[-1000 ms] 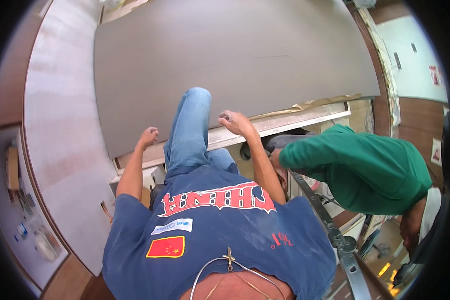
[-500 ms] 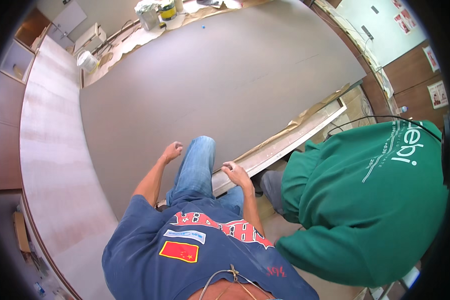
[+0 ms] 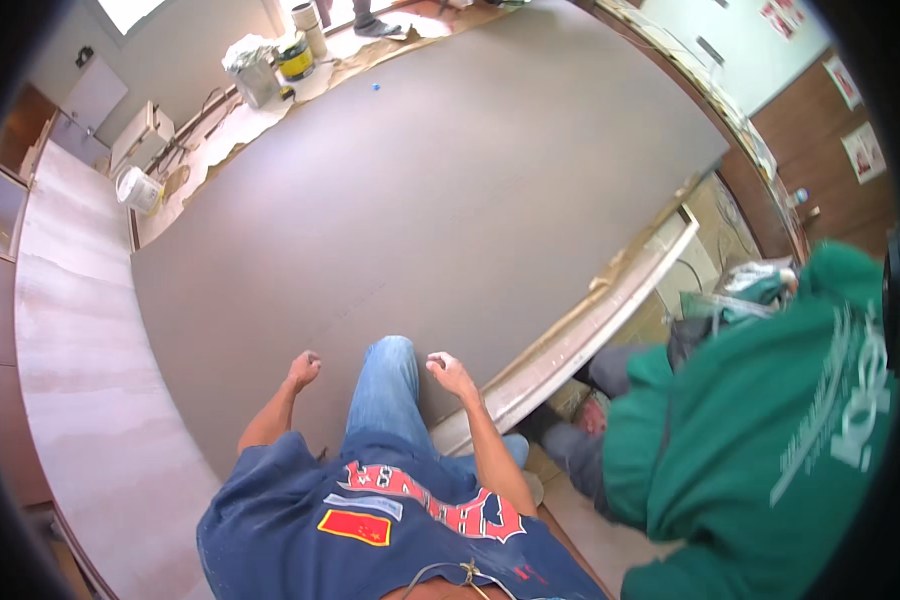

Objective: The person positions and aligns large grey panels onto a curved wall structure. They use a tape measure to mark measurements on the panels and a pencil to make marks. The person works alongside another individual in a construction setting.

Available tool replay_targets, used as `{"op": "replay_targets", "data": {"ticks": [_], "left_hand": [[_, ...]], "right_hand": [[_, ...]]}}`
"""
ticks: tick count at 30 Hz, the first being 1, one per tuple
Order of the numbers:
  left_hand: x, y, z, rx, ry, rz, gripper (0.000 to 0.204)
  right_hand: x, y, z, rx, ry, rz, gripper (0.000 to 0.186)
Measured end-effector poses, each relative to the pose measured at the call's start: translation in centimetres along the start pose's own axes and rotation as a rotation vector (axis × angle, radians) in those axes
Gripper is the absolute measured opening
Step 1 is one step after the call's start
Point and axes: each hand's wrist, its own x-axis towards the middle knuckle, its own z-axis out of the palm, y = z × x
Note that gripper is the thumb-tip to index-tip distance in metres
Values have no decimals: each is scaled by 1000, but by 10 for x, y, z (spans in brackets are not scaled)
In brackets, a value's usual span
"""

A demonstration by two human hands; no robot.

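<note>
A large flat grey panel lies in front of me, with faint dark scuffs on its surface. My bent leg in blue jeans reaches over its near edge. To the left of the knee, my left hand hovers over the panel, fingers curled in and nothing seen in them. My right hand is on the knee's other side, also loosely closed, with no object showing. Beside it runs a pale, dusty frame edge, with brown paper between it and the panel.
A co-worker in a green sweatshirt bends close on my right. A long whitish panel borders the left. At the far edge are a white bucket, a yellow-and-dark can and another person's foot.
My right hand has lifted from beside the frame edge to over the panel, and my left hand has shifted left. The co-worker has moved right. The view has turned, showing more of the far side.
</note>
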Motion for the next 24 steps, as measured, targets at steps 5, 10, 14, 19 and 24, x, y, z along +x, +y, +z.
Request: {"op": "replay_targets", "data": {"ticks": [5,10,14,19,24], "left_hand": [[143,64,-11,-37,467,317,28],[271,100,-80,61,714,335,28],[341,129,-150,121,799,199,35],[402,111,-195,71,790,-70,46],[419,106,-176,376,911,-27,52]], "right_hand": [[117,45,-4,-498,194,-113,43],[248,-49,-30,-587,241,-124,48],[342,-136,-34,-727,225,-140,53],[454,-211,0,-866,133,-129,58],[531,-229,32,-1042,180,-81,78]]}}
